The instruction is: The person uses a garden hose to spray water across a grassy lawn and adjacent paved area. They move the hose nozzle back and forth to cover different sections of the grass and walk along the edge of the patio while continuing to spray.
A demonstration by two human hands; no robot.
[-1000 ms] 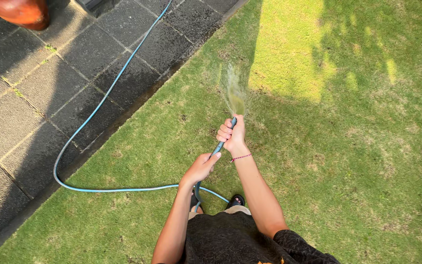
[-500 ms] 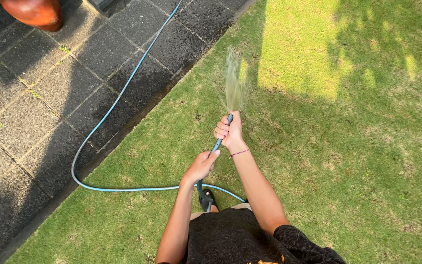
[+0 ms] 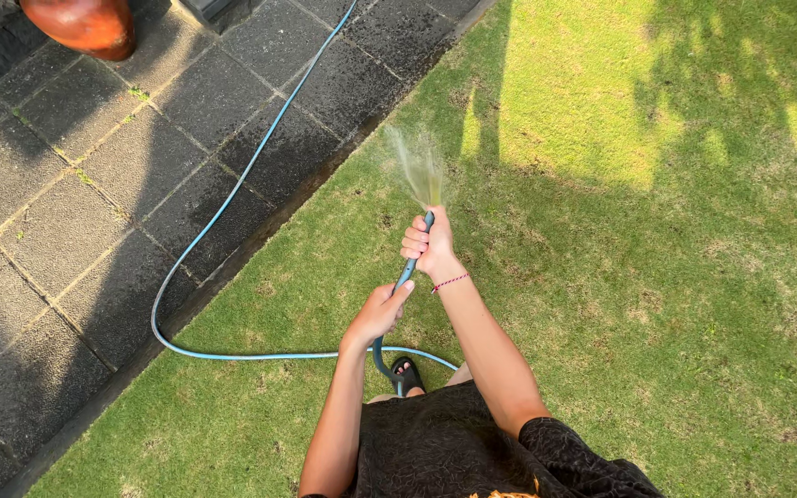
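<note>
Blue garden hose (image 3: 232, 198) in both hands of a person standing on a lawn (image 3: 657, 304), its open end pointing up the frame and slightly left, away from the body, with a fan of water spray (image 3: 417, 166) leaving the tip above the right hand. The gripped stretch runs along a steep diagonal from lower left to upper right. Behind the hands the hose drops toward a sandalled foot (image 3: 406, 372), loops left across the grass, then climbs over the dark paving slabs (image 3: 66, 212) to the top edge of the view.

The right hand (image 3: 426, 244), a red cord bracelet (image 3: 450, 281) at its wrist, is closed around the hose just below the tip, fingers curled over it, arm stretched forward. The left hand (image 3: 380, 312) is wrapped around the hose lower down, close behind the right, elbow bent near the dark patterned shirt (image 3: 445, 443).

A rounded orange-red pot (image 3: 85, 23) stands on the paving at its upper left corner. Sunlight falls on the far grass; the hands are in shade.
</note>
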